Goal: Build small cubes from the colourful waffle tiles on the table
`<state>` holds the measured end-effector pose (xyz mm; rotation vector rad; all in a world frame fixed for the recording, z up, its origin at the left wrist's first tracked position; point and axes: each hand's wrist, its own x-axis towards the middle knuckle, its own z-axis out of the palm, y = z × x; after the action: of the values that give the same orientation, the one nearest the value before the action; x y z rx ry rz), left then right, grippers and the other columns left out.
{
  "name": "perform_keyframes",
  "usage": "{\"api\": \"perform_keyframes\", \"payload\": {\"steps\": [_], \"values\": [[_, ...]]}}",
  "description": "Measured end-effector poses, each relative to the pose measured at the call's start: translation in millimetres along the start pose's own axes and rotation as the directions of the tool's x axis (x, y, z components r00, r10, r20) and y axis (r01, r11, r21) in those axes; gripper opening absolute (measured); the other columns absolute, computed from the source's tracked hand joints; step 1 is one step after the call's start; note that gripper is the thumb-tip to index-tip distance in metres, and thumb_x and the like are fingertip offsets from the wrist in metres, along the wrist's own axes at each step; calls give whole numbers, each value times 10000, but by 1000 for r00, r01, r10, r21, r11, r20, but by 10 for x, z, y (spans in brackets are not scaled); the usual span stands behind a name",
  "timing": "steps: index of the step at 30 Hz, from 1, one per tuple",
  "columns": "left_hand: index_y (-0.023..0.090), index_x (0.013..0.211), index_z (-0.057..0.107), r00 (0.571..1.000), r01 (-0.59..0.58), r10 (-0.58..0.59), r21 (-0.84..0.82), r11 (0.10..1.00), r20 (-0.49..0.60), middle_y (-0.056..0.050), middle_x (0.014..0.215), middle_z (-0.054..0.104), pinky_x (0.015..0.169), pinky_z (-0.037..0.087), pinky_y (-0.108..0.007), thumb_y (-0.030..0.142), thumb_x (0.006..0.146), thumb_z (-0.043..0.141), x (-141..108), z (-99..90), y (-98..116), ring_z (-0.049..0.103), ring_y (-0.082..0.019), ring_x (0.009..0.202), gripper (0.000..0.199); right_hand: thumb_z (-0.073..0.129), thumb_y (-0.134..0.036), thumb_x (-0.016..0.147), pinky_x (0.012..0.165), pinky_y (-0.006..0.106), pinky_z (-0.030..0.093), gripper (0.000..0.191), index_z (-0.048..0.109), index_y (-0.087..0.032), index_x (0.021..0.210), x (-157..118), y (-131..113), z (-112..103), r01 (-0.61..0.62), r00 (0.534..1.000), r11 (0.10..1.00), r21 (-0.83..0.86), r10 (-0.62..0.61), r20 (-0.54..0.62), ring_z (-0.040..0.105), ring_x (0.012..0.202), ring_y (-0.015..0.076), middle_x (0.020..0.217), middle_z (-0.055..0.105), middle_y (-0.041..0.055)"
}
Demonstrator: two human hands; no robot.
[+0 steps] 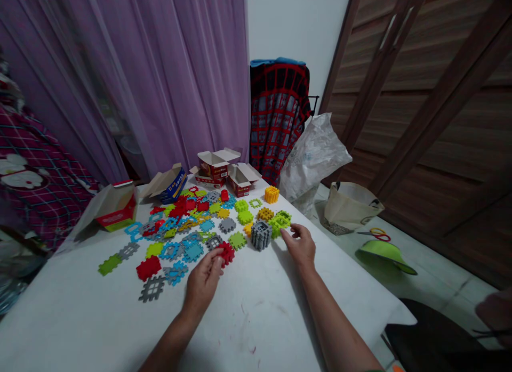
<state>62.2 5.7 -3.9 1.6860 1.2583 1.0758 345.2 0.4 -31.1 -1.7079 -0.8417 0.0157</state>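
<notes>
My left hand (pixel 205 279) pinches a red notched plastic piece (pixel 226 253) between thumb and fingers, just above the white table (pixel 248 329). Right of it stands a stack of gray pieces (pixel 261 235). My right hand (pixel 300 245) has its thumb and fingers apart, beside a lime green cluster (pixel 280 223) behind the gray stack. A flat green piece (pixel 238 241) lies between the red piece and the gray stack. Many loose red, blue, gray, yellow and green pieces (pixel 192 251) spread over the table to the left.
Open cardboard boxes, one red and green (pixel 117 215), one blue (pixel 175 184) and several red (pixel 240 186), line the far side. A yellow stack (pixel 271 194) stands near the back right edge. On the floor are scissors (pixel 379 234) and a green object (pixel 384 255).
</notes>
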Motion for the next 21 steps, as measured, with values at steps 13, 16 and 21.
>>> {"api": "perform_keyframes", "payload": {"steps": [13,16,21], "values": [[204,1033,688,984,-39,55,98,994,-168,-25,749,731,585,563,-259,523,852,509,-52,-81,-248,659,-151,571,408,598,-652,693,666,334,460,518,671,-182,900,-41,121,148,42,998,994,-100,-37,56,576,709,197,854,660,64],[198,1024,693,981,-15,30,82,997,-193,-21,719,717,566,557,-255,550,838,514,-33,-103,-248,647,-146,545,436,593,-655,698,665,332,460,518,671,-185,902,-47,123,158,51,997,993,-103,-44,64,573,705,194,857,660,61],[197,1008,696,981,5,9,70,998,-191,-23,714,713,559,550,-255,568,827,517,-29,-116,-236,641,-146,544,450,590,-656,698,660,334,460,533,674,-178,919,-54,111,162,46,996,993,-113,-38,75,574,711,197,864,657,69]]}}
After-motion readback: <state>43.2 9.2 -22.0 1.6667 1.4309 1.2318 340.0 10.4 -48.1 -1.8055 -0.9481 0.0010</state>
